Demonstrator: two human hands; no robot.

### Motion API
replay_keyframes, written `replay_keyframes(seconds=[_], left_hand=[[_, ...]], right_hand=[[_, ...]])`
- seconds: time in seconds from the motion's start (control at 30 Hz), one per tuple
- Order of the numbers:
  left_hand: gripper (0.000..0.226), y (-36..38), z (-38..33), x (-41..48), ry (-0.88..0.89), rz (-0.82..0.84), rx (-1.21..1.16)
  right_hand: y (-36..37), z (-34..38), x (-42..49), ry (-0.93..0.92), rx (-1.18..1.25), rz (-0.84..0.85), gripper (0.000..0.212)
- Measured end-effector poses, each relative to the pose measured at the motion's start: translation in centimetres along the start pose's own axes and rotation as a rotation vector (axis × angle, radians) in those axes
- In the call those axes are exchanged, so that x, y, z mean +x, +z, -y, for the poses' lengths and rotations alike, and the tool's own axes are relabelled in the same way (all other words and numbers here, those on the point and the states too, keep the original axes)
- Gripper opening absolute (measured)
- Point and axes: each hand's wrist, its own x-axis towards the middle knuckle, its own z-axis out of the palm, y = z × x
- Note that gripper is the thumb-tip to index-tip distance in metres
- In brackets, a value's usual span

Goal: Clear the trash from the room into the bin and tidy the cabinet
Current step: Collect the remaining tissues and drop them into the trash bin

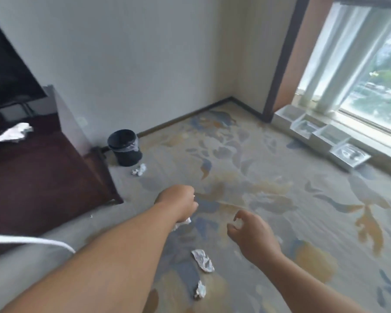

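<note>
The left hand [178,203] is clenched on a paper scrap [182,222]; the right hand [250,231] curls loosely, holding nothing. Carry it straight to the bin [124,147] by the wall — drop from directly above, then collect the 3 wads on the carpet [257,172].

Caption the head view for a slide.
Left hand clutching crumpled paper, right hand open; more scraps and bin ahead.

Patterned carpet [269,177] bears bin [124,147] and crumpled papers [203,260].
</note>
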Motion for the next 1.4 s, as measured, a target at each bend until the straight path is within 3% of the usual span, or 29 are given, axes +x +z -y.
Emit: replay_keyframes(seconds=[0.23,0.43,0.63,0.73,0.97,1.17,1.4], left_hand=[[0.024,-6.9,14.1,4.7,-0.194,-0.066,-0.124],[0.03,-13.1,25.5,12.2,-0.24,-0.144,-0.206],[0.037,-18.7,33.5,18.6,-0.281,-0.209,-0.276],[0.035,-20.8,36.1,22.3,-0.304,-0.24,-0.329],[0.032,-23.7,42.2,34.7,-0.4,-0.264,-0.425],[0.025,-23.6,49.6,51.1,-0.563,-0.359,-0.526],[0.011,-19.9,56.2,64.9,-0.652,-0.363,-0.678]], right_hand=[[4.5,12.7,11.1,-0.169,-0.046,0.055,0.033],[9.0,24.5,22.8,-0.215,-0.029,0.119,0.03],[11.1,34.3,32.0,-0.231,0.045,0.201,0.027],[12.0,38.1,36.8,-0.277,0.046,0.231,0.035],[17.9,43.7,51.0,-0.306,0.06,0.374,0.044],[27.1,47.2,67.6,-0.364,-0.005,0.547,0.047],[36.3,50.2,80.6,-0.443,-0.121,0.589,0.047]])
